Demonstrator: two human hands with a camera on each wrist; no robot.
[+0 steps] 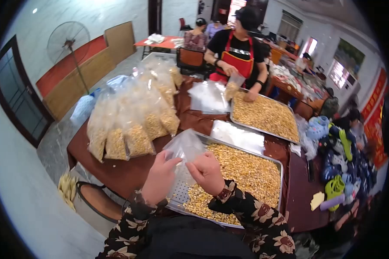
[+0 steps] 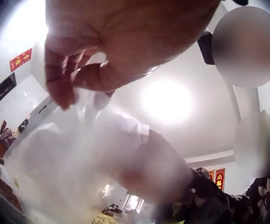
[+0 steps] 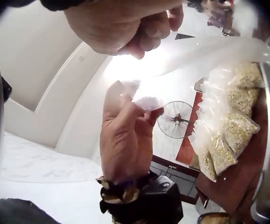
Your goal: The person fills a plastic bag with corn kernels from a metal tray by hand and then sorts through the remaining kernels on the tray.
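Left hand (image 1: 160, 179) and right hand (image 1: 207, 172) pinch a plastic bag (image 1: 186, 143) over the perforated tray (image 1: 180, 193). Corn-filled bags (image 1: 137, 140) stand left of that tray.

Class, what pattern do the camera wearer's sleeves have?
The sleeves are black with a brown-and-cream floral print, clearest in the head view.
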